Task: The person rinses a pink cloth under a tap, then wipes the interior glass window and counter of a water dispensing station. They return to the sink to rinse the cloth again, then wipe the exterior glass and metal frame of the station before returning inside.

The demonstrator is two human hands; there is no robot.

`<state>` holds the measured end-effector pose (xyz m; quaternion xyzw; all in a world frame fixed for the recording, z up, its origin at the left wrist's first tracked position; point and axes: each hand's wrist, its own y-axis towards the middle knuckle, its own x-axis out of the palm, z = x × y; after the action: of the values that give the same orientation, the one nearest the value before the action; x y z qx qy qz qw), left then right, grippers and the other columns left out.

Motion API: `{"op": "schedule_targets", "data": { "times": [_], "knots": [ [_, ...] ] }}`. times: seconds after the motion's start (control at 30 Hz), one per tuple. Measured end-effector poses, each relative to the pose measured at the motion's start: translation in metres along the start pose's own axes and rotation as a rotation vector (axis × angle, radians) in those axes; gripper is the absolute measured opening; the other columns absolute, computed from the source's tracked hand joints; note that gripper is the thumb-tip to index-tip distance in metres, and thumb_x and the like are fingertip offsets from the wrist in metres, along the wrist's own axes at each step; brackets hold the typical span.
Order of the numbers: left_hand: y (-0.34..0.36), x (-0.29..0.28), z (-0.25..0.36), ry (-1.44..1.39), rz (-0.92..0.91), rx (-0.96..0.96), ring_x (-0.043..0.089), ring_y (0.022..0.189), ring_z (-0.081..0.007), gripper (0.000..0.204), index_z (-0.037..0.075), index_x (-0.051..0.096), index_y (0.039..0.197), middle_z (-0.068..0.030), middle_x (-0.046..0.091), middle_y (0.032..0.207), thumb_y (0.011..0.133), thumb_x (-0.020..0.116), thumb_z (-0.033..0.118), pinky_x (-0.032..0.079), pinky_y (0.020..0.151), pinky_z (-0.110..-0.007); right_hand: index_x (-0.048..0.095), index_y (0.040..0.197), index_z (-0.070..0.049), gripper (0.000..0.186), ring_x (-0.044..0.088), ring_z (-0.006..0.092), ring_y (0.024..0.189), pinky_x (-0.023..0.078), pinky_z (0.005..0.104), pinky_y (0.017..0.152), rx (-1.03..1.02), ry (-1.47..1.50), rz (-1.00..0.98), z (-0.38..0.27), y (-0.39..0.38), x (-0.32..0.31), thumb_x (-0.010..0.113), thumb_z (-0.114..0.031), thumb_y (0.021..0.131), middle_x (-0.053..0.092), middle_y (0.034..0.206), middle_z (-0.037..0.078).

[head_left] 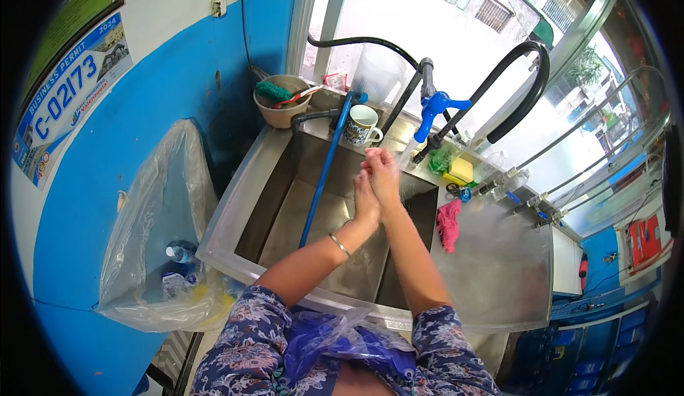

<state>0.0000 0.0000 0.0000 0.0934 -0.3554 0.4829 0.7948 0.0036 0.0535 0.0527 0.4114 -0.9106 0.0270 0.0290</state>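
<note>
Over the steel sink (pixel 320 189), my left hand (pixel 365 200) and my right hand (pixel 385 175) are pressed together, fingers closed round each other. Whatever lies between the palms, if anything, is hidden. A metal bangle (pixel 339 245) circles my left wrist. Just above and right of my hands is a blue tap (pixel 432 115), with a blurred stream of water (pixel 407 155) falling beside my right hand. Nearest behind them, on the sink's back ledge, stands a patterned white mug (pixel 360 124). A blue pipe (pixel 328 164) runs slantwise across the basin, left of my hands.
A beige tub (pixel 283 111) with a green brush stands at the back left. Right of the basin lie a yellow sponge (pixel 459 171) and a pink cloth (pixel 448 223). A clear plastic bag (pixel 160 225) with a bottle hangs on the left. A black hose (pixel 531 89) arches behind the tap.
</note>
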Motion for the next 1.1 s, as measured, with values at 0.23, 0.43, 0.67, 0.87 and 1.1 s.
{"op": "schedule_targets", "data": {
  "times": [0.23,0.43,0.67,0.87,1.1],
  "knots": [
    [0.017,-0.033,0.029,-0.142,-0.215,-0.634,0.063,0.088,-0.0301,0.030,-0.005,0.058,0.105,-0.0159,0.063,0.104,0.096,0.044,0.020,0.054,0.087,-0.042,0.056,0.126,0.001,0.036,0.066,0.0192,0.095,0.057,0.0323,0.078,0.400,-0.165,-0.353,-0.085,-0.040,-0.056,0.060,-0.016,0.094,0.066,0.108,0.010],
    [0.014,0.013,0.051,-0.159,-0.376,-0.729,0.062,0.073,-0.0214,0.029,-0.001,0.062,0.098,-0.0078,0.061,0.088,0.098,0.045,0.022,0.056,0.066,-0.030,0.036,0.144,-0.001,0.060,0.059,0.0182,0.110,0.042,0.0423,0.103,-0.529,0.215,0.007,-0.175,-0.026,-0.042,0.060,-0.014,0.090,0.060,0.114,0.005],
    [0.013,-0.026,0.124,0.106,-0.671,-0.657,0.042,0.044,-0.0128,0.031,0.006,0.059,0.074,-0.0008,0.050,0.057,0.095,0.056,0.027,0.038,0.043,-0.026,0.038,0.141,-0.004,0.056,0.058,0.0176,0.109,0.048,0.0414,0.097,-0.450,0.370,0.072,-0.174,-0.037,-0.034,0.057,-0.006,0.088,0.058,0.115,0.008],
    [0.006,-0.154,0.155,1.195,-0.248,0.003,0.059,0.056,-0.0155,0.028,0.010,0.070,0.066,-0.0037,0.062,0.057,0.077,0.067,0.035,0.044,0.056,-0.032,0.068,0.110,-0.010,0.029,0.062,0.0228,0.101,0.050,0.0364,0.090,-0.386,-0.920,0.014,-0.069,-0.022,-0.107,0.071,-0.016,0.082,0.064,0.106,0.008],
    [-0.059,-0.248,0.152,1.133,-0.193,-0.068,0.059,0.068,-0.0122,0.015,0.009,0.074,0.089,-0.0025,0.066,0.077,0.085,0.063,0.018,0.046,0.063,-0.027,0.056,0.125,-0.018,0.045,0.056,0.0449,0.106,0.048,0.0561,0.086,0.227,-1.561,0.554,0.063,-0.090,-0.221,0.070,-0.033,0.085,0.052,0.122,0.018]
  ]
}}
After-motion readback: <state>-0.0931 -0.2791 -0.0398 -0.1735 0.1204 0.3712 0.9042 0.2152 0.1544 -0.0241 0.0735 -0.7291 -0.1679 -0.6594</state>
